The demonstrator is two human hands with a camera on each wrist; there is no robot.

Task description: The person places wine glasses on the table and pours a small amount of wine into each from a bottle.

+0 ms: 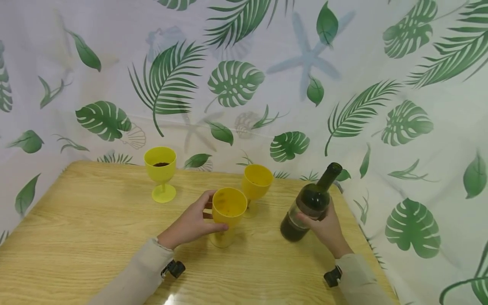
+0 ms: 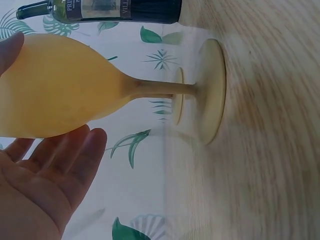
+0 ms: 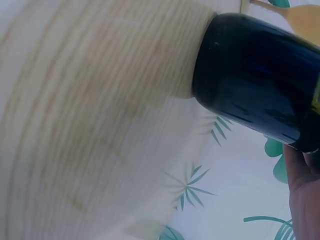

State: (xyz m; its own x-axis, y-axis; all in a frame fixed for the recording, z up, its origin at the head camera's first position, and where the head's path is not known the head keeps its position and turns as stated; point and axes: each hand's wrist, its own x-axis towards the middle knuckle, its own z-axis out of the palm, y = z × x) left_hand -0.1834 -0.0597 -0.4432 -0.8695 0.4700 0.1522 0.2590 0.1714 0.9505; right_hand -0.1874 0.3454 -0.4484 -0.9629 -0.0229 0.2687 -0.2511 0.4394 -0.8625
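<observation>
My left hand (image 1: 190,224) holds the bowl of an orange-yellow plastic goblet (image 1: 229,214), thumb at its near side and fingers round the far left. The goblet stands upright, and its foot (image 2: 216,92) meets the wood in the left wrist view. My right hand (image 1: 329,231) grips a dark green wine bottle (image 1: 314,199) round its body, the neck uncorked and leaning right in the head view. Dark liquid shows low in the bottle. In the right wrist view the bottle's base (image 3: 215,60) is right at the table top.
A second orange-yellow goblet (image 1: 258,182) stands just behind the held one. Farther back left is a lime-yellow goblet (image 1: 163,169) with dark liquid inside. All are on a wood-grain table (image 1: 95,224), with a leaf-print curtain (image 1: 232,140) along its back and right edges.
</observation>
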